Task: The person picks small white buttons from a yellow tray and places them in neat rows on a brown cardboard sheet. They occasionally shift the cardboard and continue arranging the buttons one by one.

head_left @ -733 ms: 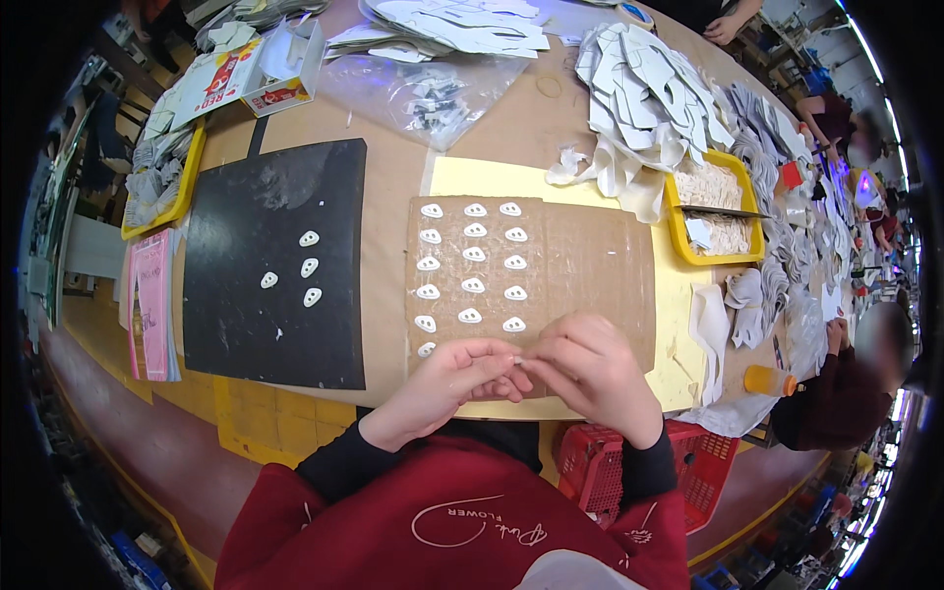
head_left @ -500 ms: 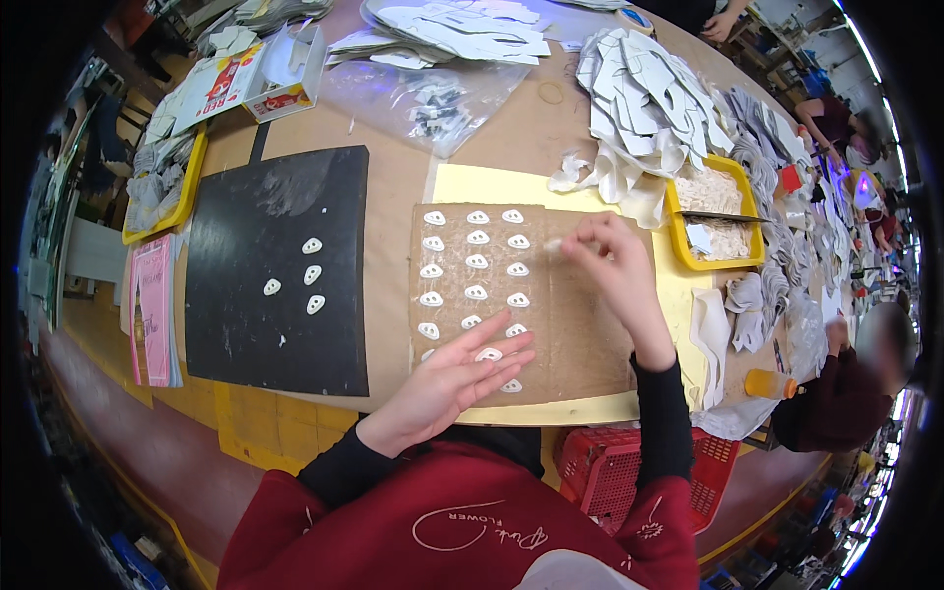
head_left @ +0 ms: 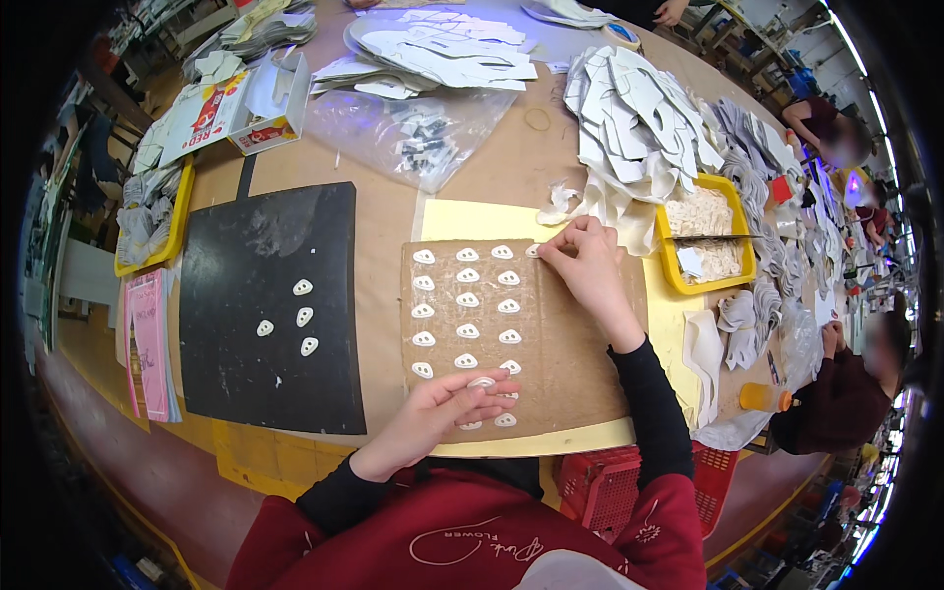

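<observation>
A brown board [head_left: 590,393] lies before me with several small white two-holed pieces [head_left: 467,300] stuck in three columns on its left half. My right hand [head_left: 588,265] pinches another white piece [head_left: 533,251] between thumb and fingers at the board's far edge, just right of the top piece of the third column. Over the near edge, my left hand [head_left: 438,403] is curled palm up, a white piece [head_left: 481,383] resting between its fingers and thumb; whether more lie beneath is hidden. It covers part of the lower rows.
Left of the board, a black mat [head_left: 265,383] carries several similar pieces. A yellow tray [head_left: 713,285] of pale scraps stands at the right, below stacked white cutouts [head_left: 639,108]. An orange bottle [head_left: 765,397] lies near the right edge; a person [head_left: 855,383] sits beyond.
My right hand has moved away from me and slightly left, bringing its piece to the board's far edge. The left hand's fingers have curled in from nearly flat. The whole view has shifted slightly.
</observation>
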